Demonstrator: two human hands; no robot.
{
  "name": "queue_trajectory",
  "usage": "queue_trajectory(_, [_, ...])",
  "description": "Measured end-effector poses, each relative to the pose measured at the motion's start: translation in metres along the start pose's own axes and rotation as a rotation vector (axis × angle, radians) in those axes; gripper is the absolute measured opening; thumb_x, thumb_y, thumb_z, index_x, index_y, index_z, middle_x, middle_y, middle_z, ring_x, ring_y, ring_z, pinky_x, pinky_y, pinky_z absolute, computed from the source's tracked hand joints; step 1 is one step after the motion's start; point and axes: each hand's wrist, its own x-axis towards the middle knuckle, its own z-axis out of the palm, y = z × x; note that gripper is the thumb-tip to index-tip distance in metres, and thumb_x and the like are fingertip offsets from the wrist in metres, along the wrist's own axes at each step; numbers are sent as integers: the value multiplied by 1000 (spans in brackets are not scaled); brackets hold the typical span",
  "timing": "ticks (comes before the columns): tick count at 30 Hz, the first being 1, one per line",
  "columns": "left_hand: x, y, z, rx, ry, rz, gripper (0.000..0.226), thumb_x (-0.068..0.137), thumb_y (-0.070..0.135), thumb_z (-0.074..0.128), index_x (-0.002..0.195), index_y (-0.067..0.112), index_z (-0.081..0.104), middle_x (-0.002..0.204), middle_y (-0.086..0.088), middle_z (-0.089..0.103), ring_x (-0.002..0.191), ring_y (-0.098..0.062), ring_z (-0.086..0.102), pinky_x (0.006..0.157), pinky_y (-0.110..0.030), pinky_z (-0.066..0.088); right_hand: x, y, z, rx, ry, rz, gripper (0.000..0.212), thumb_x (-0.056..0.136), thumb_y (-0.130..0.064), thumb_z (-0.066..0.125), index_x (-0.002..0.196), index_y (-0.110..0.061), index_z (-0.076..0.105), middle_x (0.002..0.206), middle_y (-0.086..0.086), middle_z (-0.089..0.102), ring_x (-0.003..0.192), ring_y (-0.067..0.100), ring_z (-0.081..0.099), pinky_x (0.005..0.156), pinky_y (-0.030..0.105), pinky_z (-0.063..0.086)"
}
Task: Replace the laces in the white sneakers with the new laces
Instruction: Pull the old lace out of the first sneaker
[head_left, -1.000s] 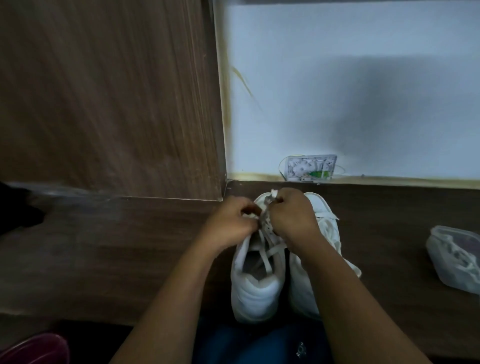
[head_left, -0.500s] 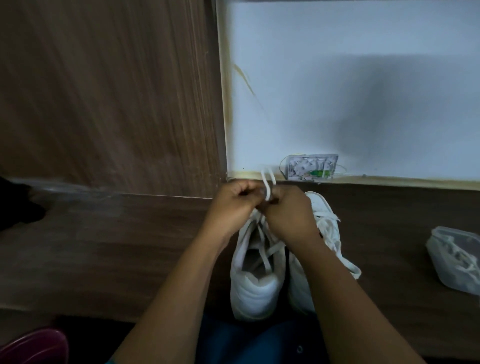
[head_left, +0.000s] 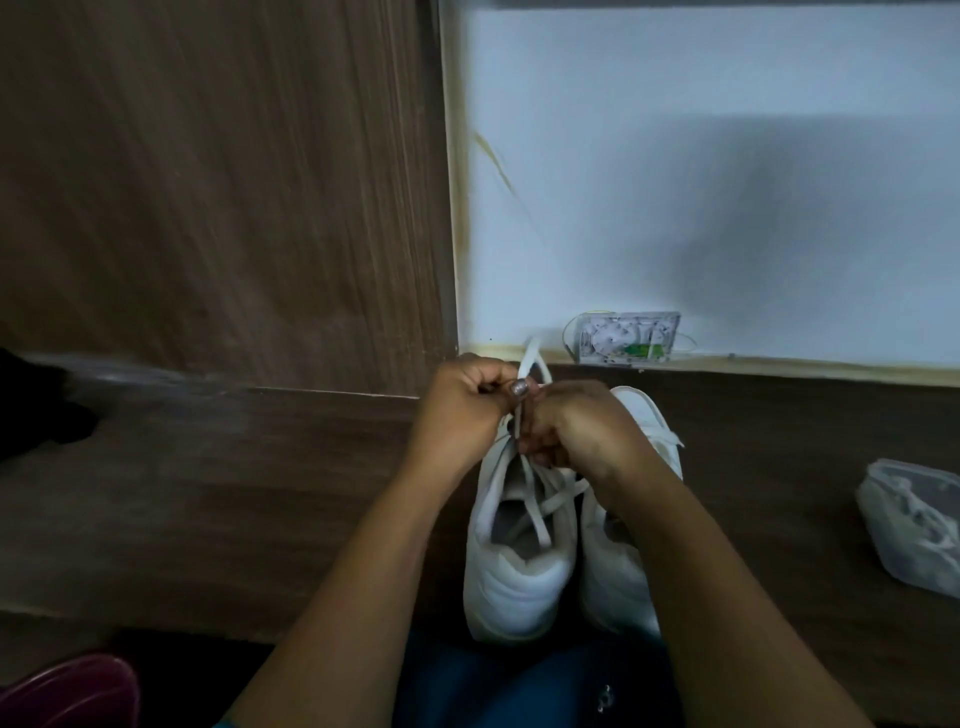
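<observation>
The thumb (head_left: 519, 387) of the left hand (head_left: 462, 410) pressed a white lace (head_left: 531, 358) against its curled fingers, pinching it; the right hand (head_left: 576, 426) was curled just beside it, touching, and seemed to nip the same lace lower down, though its fingertips were hidden; a short loop of lace stood up above both fists. Below them the lace ran in loose crossings over the open throat of the near sneaker (head_left: 519, 587), which stood on the wooden surface (head_left: 234, 493), heel toward the person, touching the second sneaker (head_left: 618, 582). The step looked like drawing the lace through a forward eyelet; it would go best pulled straight along the eyelet's line, one hand steadying the shoe, so the crossings slackened evenly without snagging. Room was tight ahead, with the wall (head_left: 675, 182) and a small clear box (head_left: 626, 338) near the toes; more room lay to the left; a bag of laces (head_left: 914, 525) sat well apart on the right.
</observation>
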Motion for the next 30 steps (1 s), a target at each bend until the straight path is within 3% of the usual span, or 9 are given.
queue_trajectory(3, [0,-1,1,-32,-63,-80,27,88,-2,58,73,16,70,67,8,66,61,4,58,61,-11,44,-10,7,1,-146,20,-158,6,61,-8,64,58,-3,63,58,19,60,57,30,58,63,47,51])
queue_trajectory(7, [0,-8,-2,-11,-87,-346,23,95,14,51,76,17,65,69,-1,59,55,-9,50,52,-21,40,-5,13,-2,-145,77,-114,33,73,-8,73,43,-12,59,47,9,56,55,32,60,63,44,50])
queue_trajectory(10, [-5,-17,-4,270,-215,-333,19,89,15,60,76,2,65,69,-11,59,64,-16,52,63,-31,41,-3,13,-4,-197,112,-81,39,77,-7,66,43,-14,49,45,8,51,64,42,65,65,47,51])
queue_trajectory(12, [-6,-17,-3,306,-248,-324,17,85,11,64,76,-3,63,67,-13,56,64,-16,50,62,-32,38,-4,11,-4,-182,96,-39,33,84,-7,60,52,-12,50,52,8,55,65,37,66,72,47,54])
queue_trajectory(16, [1,-9,3,481,-280,-320,16,78,11,61,70,-2,62,64,-12,50,60,-17,46,56,-29,32,-3,11,-4,-138,76,41,25,89,-7,52,65,-12,51,68,9,58,66,27,61,76,44,58])
queue_trajectory(22, [-1,-3,7,704,-329,-298,13,86,6,47,81,2,58,72,-8,53,65,-17,47,51,-27,30,-2,12,-2,-238,122,3,21,86,-11,50,65,-13,52,92,26,67,89,40,66,81,51,55])
queue_trajectory(25, [-3,-14,8,514,-293,-373,22,87,0,44,72,13,53,71,-4,52,71,-17,48,57,-27,34,1,16,-2,-265,145,-24,19,85,-15,51,70,-6,58,88,27,67,87,42,65,80,52,54])
queue_trajectory(27, [-9,-20,5,182,-176,-461,32,89,-4,43,68,17,53,65,-1,54,67,-17,49,60,-27,36,1,17,-3,-249,143,3,18,87,-16,50,72,-8,57,91,25,68,88,40,66,80,51,55])
queue_trajectory(30, [-14,-22,1,-259,-102,-520,36,90,-10,39,69,17,48,52,6,53,54,-10,45,53,-23,35,0,15,0,-222,119,38,21,89,-14,49,69,-12,53,94,25,68,90,39,67,80,49,56])
